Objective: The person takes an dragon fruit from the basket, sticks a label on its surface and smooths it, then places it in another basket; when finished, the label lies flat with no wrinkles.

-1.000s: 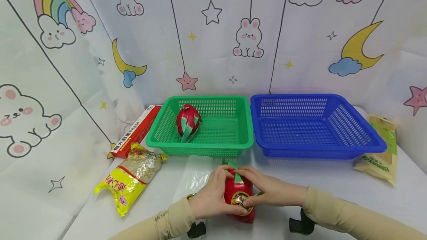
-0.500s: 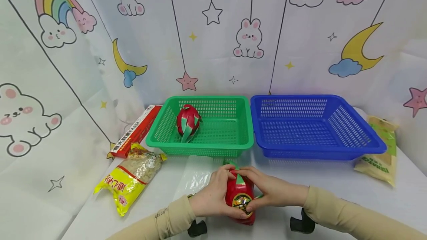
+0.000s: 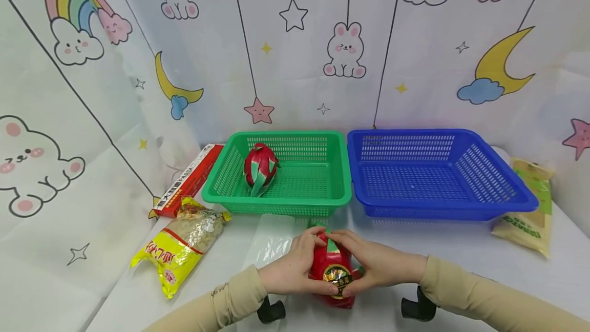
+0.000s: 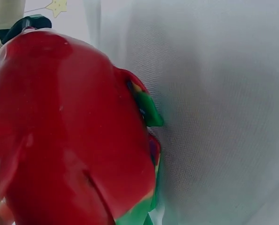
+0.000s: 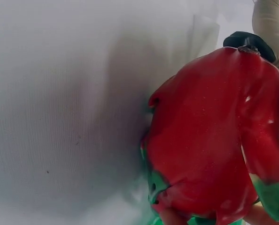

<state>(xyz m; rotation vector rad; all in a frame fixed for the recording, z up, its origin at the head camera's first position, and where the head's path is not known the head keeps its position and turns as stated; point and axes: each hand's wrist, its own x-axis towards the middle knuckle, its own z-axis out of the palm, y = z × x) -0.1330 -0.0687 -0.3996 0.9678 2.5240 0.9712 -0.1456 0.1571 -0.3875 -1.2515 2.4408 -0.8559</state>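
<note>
A red dragon fruit [image 3: 324, 262] with green scales sits on the white table in front of the green basket, held between both hands. My left hand [image 3: 295, 269] grips its left side and my right hand [image 3: 380, 263] its right side. The thumbs lie at the lower edge of a round black-and-gold sticker [image 3: 338, 275] on its near face. Smooth red skin of the dragon fruit [image 4: 73, 126] fills much of the left wrist view, and the dragon fruit [image 5: 205, 126] shows at right in the right wrist view. Some fingertips are hidden behind it.
A green basket [image 3: 276, 201] holds another dragon fruit [image 3: 260, 168]. Beside it stands a blue basket [image 3: 442, 209]. A red pasta box [image 3: 189, 181] and yellow pasta bag [image 3: 180, 247] lie left, a beige-green packet [image 3: 525, 224] right. Clear plastic [image 3: 272, 240] lies near the left hand.
The dragon fruit has turned slightly, and more of the sticker shows. My right thumb has slid off the sticker's middle to its lower edge. Both hands keep hold of the fruit.
</note>
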